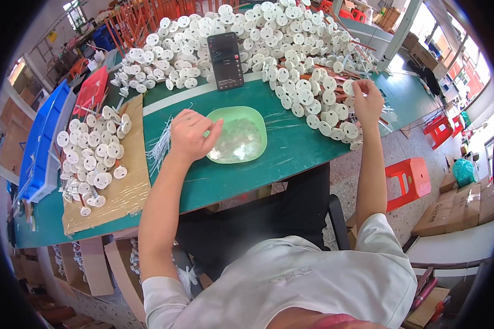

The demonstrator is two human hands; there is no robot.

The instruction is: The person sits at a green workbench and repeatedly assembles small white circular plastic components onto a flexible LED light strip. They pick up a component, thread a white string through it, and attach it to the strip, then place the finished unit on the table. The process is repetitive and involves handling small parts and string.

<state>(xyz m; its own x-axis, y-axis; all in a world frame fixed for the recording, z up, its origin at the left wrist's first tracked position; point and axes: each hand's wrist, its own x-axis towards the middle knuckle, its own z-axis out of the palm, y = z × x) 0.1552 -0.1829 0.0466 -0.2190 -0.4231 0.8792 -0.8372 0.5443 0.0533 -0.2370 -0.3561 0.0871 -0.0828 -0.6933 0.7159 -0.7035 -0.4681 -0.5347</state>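
My right hand, raised over the right side of the heap, pinches the edge of a white round disc with small marks on it. Many similar white discs, several with brown or reddish sticks, are piled along the back of the green table. My left hand is closed, thumb outward, by the left rim of a light green bowl. The bowl contains small clear, shiny pieces that are too small to name. Beside that hand lies a bundle of thin white strands. Whatever the left fingers may hold is hidden.
A phone stands upright against the heap. More discs lie on a cardboard sheet at the left, near a blue tray and a red tray. A red stool stands on the floor to the right.
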